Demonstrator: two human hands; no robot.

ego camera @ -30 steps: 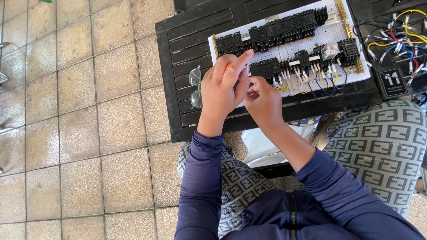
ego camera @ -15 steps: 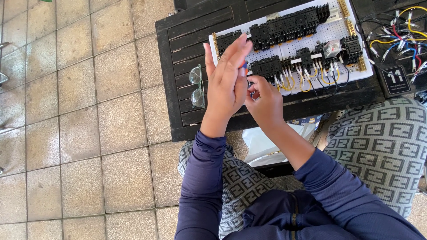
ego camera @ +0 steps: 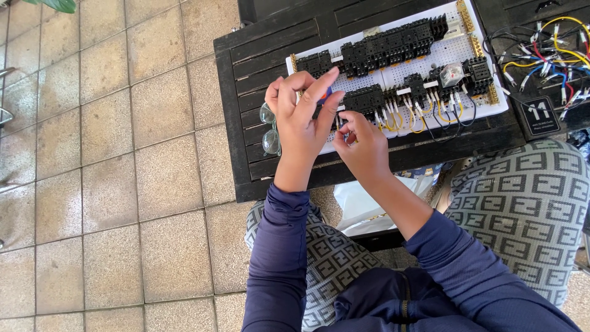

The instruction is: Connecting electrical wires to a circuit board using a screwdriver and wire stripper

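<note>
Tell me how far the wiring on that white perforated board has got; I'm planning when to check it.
Done: yellow and black jumper wires already loop from the lower relay bases on the white board. In hand: the left hand and right hand meet at the board's left end, pinching something small and blue. Left: a bundle of loose coloured wires lies unused beside the board.

My hands meet over the board's (ego camera: 430,55) near left corner. The board lies on the table (ego camera: 258,61); glasses (ego camera: 268,129) sit left, loose wires (ego camera: 541,49) right.
</note>
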